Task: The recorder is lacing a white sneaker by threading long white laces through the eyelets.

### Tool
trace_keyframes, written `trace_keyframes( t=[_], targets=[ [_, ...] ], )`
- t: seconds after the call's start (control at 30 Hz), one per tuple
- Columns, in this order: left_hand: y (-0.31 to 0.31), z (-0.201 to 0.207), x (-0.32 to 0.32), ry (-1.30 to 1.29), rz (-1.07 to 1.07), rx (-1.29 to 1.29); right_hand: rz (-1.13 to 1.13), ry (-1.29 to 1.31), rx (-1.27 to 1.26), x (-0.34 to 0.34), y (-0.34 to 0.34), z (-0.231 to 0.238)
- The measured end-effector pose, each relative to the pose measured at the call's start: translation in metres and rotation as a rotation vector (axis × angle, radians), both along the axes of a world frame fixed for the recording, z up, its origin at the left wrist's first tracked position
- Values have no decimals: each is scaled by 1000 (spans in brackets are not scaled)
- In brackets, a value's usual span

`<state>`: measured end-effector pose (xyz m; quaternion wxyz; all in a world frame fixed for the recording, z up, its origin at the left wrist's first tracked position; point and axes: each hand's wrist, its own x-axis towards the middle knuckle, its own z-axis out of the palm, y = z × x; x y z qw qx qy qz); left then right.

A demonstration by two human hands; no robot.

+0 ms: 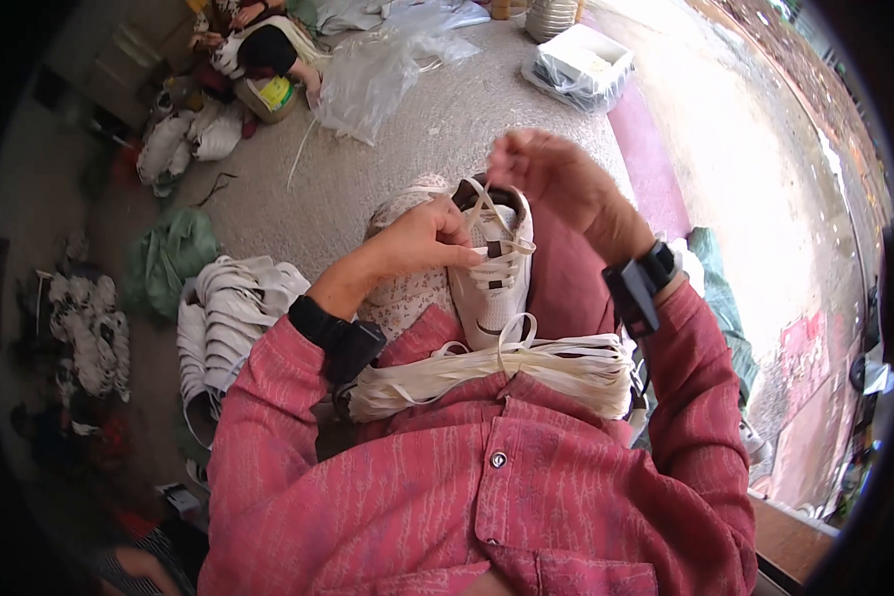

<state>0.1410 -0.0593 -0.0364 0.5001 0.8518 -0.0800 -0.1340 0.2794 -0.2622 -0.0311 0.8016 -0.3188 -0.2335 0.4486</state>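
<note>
A white sneaker (502,298) with a brown lining rests on my lap, toe toward me. A cream shoelace (483,202) is threaded through its eyelets, and a length of it loops loosely over the opening. At the sneaker's left side, my left hand (422,238) is closed, thumb and forefinger gripping its upper by the lacing. My right hand (566,184) is raised above the opening at the right, its fingers curled and slightly blurred, with the lace leading up to them. Across my lap nearer me lies a thick bundle of cream laces (487,377).
Stacked white shoe pieces (238,308) stand at my left, beside a green sack (172,260). Further away are clear plastic sheeting (368,84) and a white tub (588,62) in plastic wrap. Another person's hand (246,14) shows at the top left, near more shoes (184,139).
</note>
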Motion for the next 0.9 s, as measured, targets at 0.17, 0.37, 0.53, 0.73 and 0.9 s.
trace_keyframes(
  t=[0.17, 0.37, 0.53, 0.73, 0.9],
  targets=[
    [-3, 9, -2, 124, 11, -70, -443, 141, 158, 76, -89, 13],
    [-11, 16, -4, 157, 36, -79, -613, 423, 330, 70, -139, 0],
    [-15, 23, 2, -208, 159, 148, -667, 128, 108, 37, -119, 1],
    [-18, 13, 41, -882, -180, 471, -603, 4, -58, 19, -107, 29],
    [-17, 14, 49, -875, -259, 603, -621, -125, -150, 15, -104, 48]
  ],
)
